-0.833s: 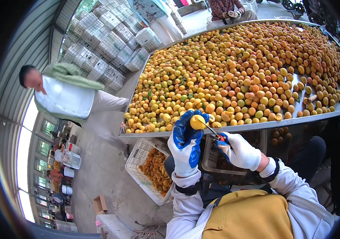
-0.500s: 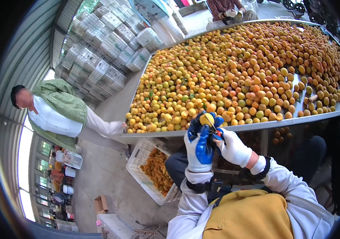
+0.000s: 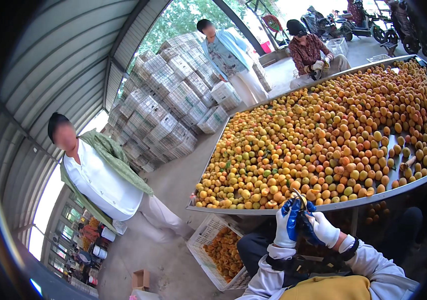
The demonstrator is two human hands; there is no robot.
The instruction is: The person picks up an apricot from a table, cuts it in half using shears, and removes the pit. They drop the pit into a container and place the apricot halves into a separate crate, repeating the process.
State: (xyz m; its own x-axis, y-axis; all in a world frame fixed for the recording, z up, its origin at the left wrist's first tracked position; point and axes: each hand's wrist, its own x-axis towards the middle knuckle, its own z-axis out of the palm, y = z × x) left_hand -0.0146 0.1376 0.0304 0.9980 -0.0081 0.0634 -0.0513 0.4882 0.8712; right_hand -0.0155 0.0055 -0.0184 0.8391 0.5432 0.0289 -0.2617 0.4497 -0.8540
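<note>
A metal-rimmed table (image 3: 243,211) heaped with round orange-yellow fruits (image 3: 293,145) fills the frame's right. At lower right-centre, the blue-and-white-gloved left hand (image 3: 286,225) pinches a small pale-yellow fruit (image 3: 303,201); the likewise gloved right hand (image 3: 325,229) seems curled round the hidden handle of a thin metal blade (image 3: 298,192). If the pinched fruit twists, the blade could slip into the left hand. That fruit, partly hidden, sits at the left fingertips, just beside the blade.

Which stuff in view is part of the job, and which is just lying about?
Likely part of the job:
- fruit piece in the gloved left hand
- bladed tool at the gloved right hand
- loose fruit on the metal-edged table
- pale crate of orange fruit pieces

Likely just about:
- cardboard box
- stacked crates
- parked scooters
</note>
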